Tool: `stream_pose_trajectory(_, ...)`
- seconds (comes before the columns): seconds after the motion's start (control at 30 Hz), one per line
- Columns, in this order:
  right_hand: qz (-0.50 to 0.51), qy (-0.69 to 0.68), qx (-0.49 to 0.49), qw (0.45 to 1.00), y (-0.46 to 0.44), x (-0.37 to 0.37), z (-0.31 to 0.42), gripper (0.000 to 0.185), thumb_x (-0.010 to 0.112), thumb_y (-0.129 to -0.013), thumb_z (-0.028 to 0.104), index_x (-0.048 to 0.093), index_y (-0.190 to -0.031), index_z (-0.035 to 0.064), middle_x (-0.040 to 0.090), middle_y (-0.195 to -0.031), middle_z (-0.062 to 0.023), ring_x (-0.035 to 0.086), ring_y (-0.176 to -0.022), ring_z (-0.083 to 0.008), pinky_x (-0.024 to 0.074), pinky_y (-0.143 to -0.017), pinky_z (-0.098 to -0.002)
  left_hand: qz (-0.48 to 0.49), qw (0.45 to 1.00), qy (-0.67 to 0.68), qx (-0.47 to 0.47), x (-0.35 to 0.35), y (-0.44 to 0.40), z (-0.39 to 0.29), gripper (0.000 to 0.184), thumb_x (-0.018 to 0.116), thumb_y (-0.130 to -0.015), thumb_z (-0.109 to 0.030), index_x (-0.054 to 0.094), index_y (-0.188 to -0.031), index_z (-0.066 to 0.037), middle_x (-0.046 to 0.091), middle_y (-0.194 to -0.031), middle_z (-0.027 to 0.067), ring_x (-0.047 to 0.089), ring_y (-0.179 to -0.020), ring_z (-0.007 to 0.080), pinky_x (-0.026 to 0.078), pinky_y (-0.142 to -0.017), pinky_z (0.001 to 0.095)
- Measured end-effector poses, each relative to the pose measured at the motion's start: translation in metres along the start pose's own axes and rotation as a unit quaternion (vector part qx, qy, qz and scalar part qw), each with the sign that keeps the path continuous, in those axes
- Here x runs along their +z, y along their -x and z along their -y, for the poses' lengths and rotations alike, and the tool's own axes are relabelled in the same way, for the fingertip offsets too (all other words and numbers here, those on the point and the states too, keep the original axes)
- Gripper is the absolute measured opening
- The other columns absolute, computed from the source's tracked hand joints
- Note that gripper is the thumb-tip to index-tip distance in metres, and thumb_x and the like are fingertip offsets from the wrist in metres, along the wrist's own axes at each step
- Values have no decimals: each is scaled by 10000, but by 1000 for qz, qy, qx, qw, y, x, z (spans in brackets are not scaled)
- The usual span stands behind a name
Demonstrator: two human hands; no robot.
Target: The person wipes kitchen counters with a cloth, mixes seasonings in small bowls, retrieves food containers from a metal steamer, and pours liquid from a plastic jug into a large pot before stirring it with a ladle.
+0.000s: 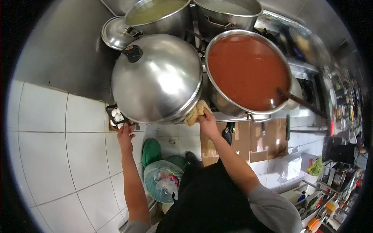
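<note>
A large pot under a domed metal lid (pixel 159 77) with a black knob stands at the front left of the stove. My right hand (pixel 208 123) grips a folded tan cloth (pixel 196 112) against the pot's lower right side. At the pot's lower left edge is my left hand (pixel 125 136), its fingers bent upward by the black stove grate (pixel 112 110); what its fingertips touch is hidden. White eggs (pixel 117 115) sit just beyond those fingertips. To the right stands an open pot of red sauce (pixel 248 72), with a dark utensil handle (pixel 303 101) leaning out of it.
Two more open pots (pixel 155 11) (pixel 229 7) stand at the back, beside a small metal lid (pixel 116 33). Below are a lined waste bin (pixel 161 180), a green lid (pixel 150 152) and cardboard (pixel 248 141) on the floor. Shelves with containers are at the right.
</note>
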State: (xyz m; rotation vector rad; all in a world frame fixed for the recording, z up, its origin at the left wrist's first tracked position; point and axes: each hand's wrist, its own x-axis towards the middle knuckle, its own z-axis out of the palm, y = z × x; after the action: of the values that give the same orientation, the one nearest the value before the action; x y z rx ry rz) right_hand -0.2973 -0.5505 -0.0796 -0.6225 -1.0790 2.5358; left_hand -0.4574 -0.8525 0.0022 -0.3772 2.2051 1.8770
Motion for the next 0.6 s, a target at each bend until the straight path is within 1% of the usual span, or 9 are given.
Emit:
stream_pose_trajectory(0.1,-38,138,-106,984,-5,-2,-10,356,573,-792,-69,518,-1141,-33,528,-1090,-62,523,-980,-170,422,-832,-256,16,1000,-16,19,-3,-2,-1,232,583,-883,-286,580,-916,-56,602,-783,19,535,-692,91,426,-540,239)
stream_pose_trajectory(0.13,-40,131,-110,984,-9,-2,-13,356,573,-792,-69,518,-1141,-33,528,-1090,-62,523,-980,-170,422,-832,-256,18,999,-20,25,0,-3,-3,232,583,-883,-286,580,-916,-56,602,-783,19,535,-692,91,426,-540,239)
stream_pose_trajectory(0.2,-96,205,-163,960,-13,-1,-22,344,595,-777,-62,517,-1112,-56,483,-1200,-61,523,-1012,-140,421,-862,-252,-11,999,-31,14,2,0,-7,218,581,-885,-278,580,-889,-60,593,-766,13,534,-689,90,421,-535,235)
stream_pose_trajectory(0.23,-75,191,-204,957,-20,-10,-35,423,617,-775,-64,489,-1178,-62,375,-1327,-95,448,-1159,-172,405,-917,-271,-29,999,-35,14,4,1,-8,204,580,-886,-262,577,-878,-58,590,-761,14,532,-683,92,417,-530,229)
stream_pose_trajectory(0.33,-105,95,-180,973,-9,8,-31,514,658,-767,-7,467,-1242,-42,359,-1304,-119,431,-1168,-229,369,-962,-290,-37,998,-37,34,5,1,-3,179,583,-880,-229,573,-868,-52,588,-760,15,531,-676,91,413,-525,225)
stream_pose_trajectory(0.37,-113,139,-167,970,-11,5,-36,573,658,-776,21,422,-1294,-40,310,-1398,-153,379,-1247,-260,321,-1016,-300,-36,998,-41,29,6,0,-1,179,583,-880,-229,573,-868,-52,588,-760,15,531,-676,91,413,-525,225)
stream_pose_trajectory(0.4,-116,139,-163,970,-11,2,-41,573,658,-776,21,422,-1294,-40,310,-1398,-153,379,-1247,-260,321,-1016,-300,-50,997,-53,40,6,-2,-1,162,589,-869,-206,571,-866,-45,584,-757,15,531,-671,91,411,-522,225)
stream_pose_trajectory(0.47,-117,236,-124,957,-8,-1,-44,519,607,-804,-37,418,-1287,-53,305,-1418,-159,308,-1306,-245,287,-1041,-296,-61,995,-66,48,10,-4,0,147,595,-859,-183,570,-864,-39,579,-753,15,530,-666,92,408,-520,226)
stream_pose_trajectory(0.6,-102,296,-131,941,-3,2,-31,517,614,-808,13,421,-1282,-61,328,-1411,-196,293,-1320,-265,250,-1063,-317,-97,989,-70,83,12,-7,5,124,606,-829,-140,562,-834,-24,558,-730,15,501,-623,89,385,-507,227)
